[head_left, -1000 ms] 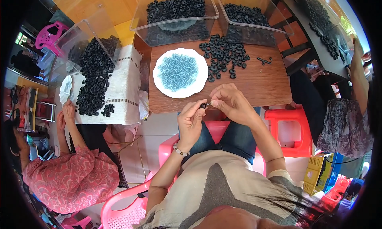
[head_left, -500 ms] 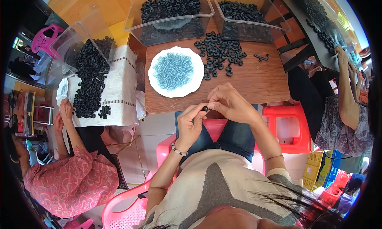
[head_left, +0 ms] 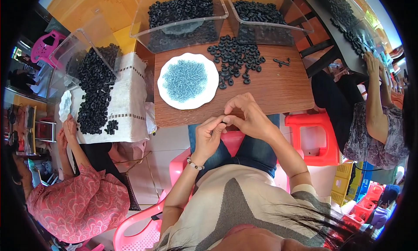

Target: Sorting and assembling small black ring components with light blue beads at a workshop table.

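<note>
Black ring (head_left: pixel 224 119), seemingly pinched by both hands (head_left: pixel 228 124)

I am holding both forearms up from the near edge, bending my left hand (head_left: pixel 208 135) and right hand (head_left: pixel 247 116) inward so their pinched fingertips are meeting between them.

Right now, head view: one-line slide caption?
Both hands, left hand and right hand, pinch a small black ring beside the wooden table.
</note>
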{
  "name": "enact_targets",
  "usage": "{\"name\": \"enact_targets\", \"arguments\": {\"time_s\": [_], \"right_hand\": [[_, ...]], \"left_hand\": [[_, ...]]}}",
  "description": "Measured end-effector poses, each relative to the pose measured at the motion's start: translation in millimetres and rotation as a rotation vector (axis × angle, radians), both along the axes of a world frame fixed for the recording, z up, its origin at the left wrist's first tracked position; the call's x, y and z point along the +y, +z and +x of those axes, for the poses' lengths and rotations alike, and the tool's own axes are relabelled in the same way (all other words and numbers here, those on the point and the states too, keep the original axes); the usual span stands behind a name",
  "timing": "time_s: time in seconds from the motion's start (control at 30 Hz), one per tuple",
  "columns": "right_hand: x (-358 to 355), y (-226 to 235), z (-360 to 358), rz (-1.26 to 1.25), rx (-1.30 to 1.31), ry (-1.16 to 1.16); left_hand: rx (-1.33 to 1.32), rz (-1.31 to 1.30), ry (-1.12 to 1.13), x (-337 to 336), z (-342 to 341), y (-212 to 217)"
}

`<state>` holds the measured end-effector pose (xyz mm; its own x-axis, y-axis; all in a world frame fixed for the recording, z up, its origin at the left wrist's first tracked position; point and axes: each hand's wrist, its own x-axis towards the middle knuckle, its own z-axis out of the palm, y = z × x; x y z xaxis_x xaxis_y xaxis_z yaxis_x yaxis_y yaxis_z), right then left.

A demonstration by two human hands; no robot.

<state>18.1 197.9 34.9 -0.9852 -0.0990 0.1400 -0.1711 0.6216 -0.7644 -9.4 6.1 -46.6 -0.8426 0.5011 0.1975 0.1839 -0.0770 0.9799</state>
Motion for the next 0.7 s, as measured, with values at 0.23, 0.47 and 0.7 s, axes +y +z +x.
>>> {"name": "enact_targets", "arguments": {"time_s": [0.23,0.47,0.7], "right_hand": [[1,-14,-7,-0.515,-0.322,0.021],[1,-7,-8,-0.428,-0.379,0.032],[81,-10,-51,0.172,0.223,-0.229]], "left_hand": [[-0.245,0.214,-0.120,-5,0,-18],[-0.277,0.208,-0.136,-8,0,-10],[-0.240,0.207,-0.076,-10,-4,-4]]}}
